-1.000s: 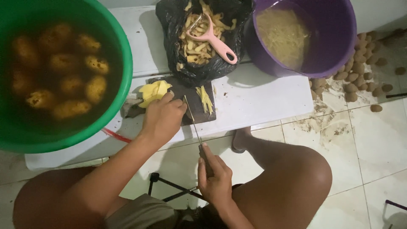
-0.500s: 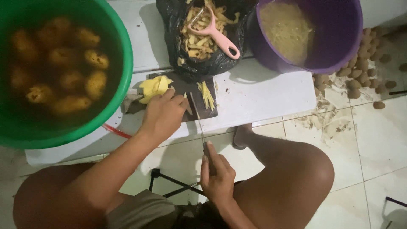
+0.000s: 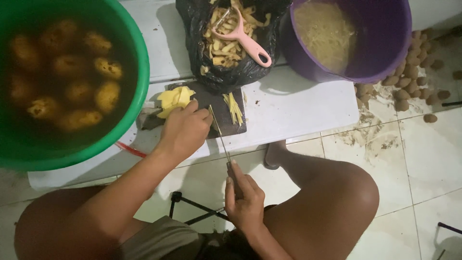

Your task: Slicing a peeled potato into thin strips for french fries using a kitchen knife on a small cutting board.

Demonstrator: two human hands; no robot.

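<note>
At upper left: green tub point(image 3: 139, 72), dark water with peeled potatoes point(image 3: 108, 94) sunk in it.
Purple bucket point(image 3: 385, 58): upper right, cut potato strips in water.
Black bag point(image 3: 226, 77): between the 2 containers, full of peelings, a pink peeler point(image 3: 245, 41) lying on top.
Left hand point(image 3: 185, 130): pressed down on a peeled yellow potato point(image 3: 174, 97) on the dark cutting board point(image 3: 226, 123).
Right hand point(image 3: 243, 197): clenched around the knife point(image 3: 219, 132) handle, blade beside the left fingers.
Cut strips point(image 3: 234, 107): on the board, right of the blade.
Desk point(image 3: 298, 106): low, white, carrying board and bag.
Floor point(image 3: 423, 159): pale tiles, dirt smears, unpeeled potatoes point(image 3: 409, 86) heaped by the bucket.
</note>
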